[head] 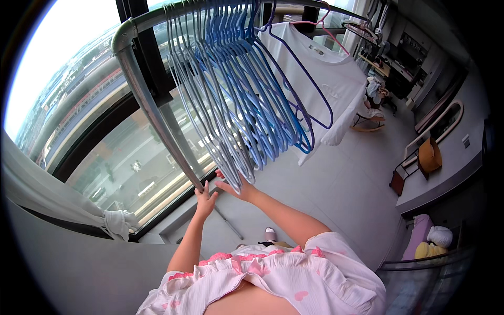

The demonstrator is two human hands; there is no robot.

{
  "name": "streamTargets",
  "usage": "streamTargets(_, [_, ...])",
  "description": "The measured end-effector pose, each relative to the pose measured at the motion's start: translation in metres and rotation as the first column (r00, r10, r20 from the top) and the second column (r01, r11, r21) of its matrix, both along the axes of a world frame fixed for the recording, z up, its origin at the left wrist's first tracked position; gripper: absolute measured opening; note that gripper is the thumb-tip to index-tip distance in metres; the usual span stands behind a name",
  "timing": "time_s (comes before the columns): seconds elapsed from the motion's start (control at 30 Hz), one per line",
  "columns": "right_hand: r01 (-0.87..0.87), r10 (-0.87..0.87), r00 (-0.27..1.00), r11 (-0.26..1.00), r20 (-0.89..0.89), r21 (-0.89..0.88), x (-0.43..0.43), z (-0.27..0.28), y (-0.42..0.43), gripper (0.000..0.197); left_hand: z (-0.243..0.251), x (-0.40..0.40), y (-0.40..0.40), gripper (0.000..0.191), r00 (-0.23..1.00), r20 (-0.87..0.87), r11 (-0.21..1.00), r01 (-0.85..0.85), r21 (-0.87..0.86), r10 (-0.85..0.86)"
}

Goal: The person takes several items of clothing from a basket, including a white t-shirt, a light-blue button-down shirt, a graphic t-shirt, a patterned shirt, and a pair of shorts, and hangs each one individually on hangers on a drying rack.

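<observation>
A metal garment rack [157, 114] stands before me, its side post running down to my left hand [205, 200]. That hand touches the post with its fingers spread; whether it grips the post is hard to tell. My right hand [240, 189] is beside it, under the lower ends of several grey hangers [226, 157], partly hidden by them, with nothing plainly held. Many blue hangers [256, 118] hang close together on the top rail. To their right are purple hangers [323, 106], then a white T-shirt [315, 67] and a pink hanger [334, 35].
A large window [118, 173] and a tied white curtain [71, 204] are on the left. At right stand a chair with an orange cushion [430, 154], an arched mirror [453, 118] and a rocking chair [368, 122]. Cushions [431, 250] lie at lower right.
</observation>
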State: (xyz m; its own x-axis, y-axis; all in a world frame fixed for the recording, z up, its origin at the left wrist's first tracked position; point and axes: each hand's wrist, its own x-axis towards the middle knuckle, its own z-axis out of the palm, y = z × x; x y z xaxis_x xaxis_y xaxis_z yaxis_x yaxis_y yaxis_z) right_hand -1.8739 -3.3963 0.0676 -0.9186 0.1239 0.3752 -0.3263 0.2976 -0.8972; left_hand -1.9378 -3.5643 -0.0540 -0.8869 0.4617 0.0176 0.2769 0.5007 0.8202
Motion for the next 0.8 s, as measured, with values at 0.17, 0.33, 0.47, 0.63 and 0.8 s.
streamTargets(0.17, [0.342, -0.364, 0.847, 0.931, 0.388, 0.128, 0.116, -0.052, 0.098, 0.037, -0.029, 0.017, 0.012, 0.063, 0.926, 0.286, 0.967, -0.254, -0.007, 0.245])
streamTargets(0.33, [0.681, -0.646, 0.57, 0.717, 0.508, 0.147, 0.232, -0.117, 0.189, 0.044, -0.06, 0.065, 0.081, 0.059, 0.784, 0.583, 0.975, -0.135, -0.175, 0.213])
streamTargets(0.47, [0.785, -0.702, 0.462, 0.608, 0.542, 0.118, 0.309, -0.159, 0.261, 0.045, -0.061, 0.127, 0.197, 0.037, 0.57, 0.81, 0.976, 0.216, 0.015, -0.138])
streamTargets(0.63, [0.798, -0.731, 0.409, 0.577, 0.547, 0.173, 0.387, -0.153, 0.358, 0.046, -0.033, 0.2, 0.381, 0.022, 0.533, 0.796, 0.952, 0.248, 0.177, -0.287])
streamTargets(0.8, [0.886, -0.772, 0.284, 0.438, 0.568, 0.151, 0.436, -0.142, 0.475, 0.042, -0.014, 0.255, 0.519, 0.016, 0.369, 0.83, 0.906, 0.242, 0.348, -0.417])
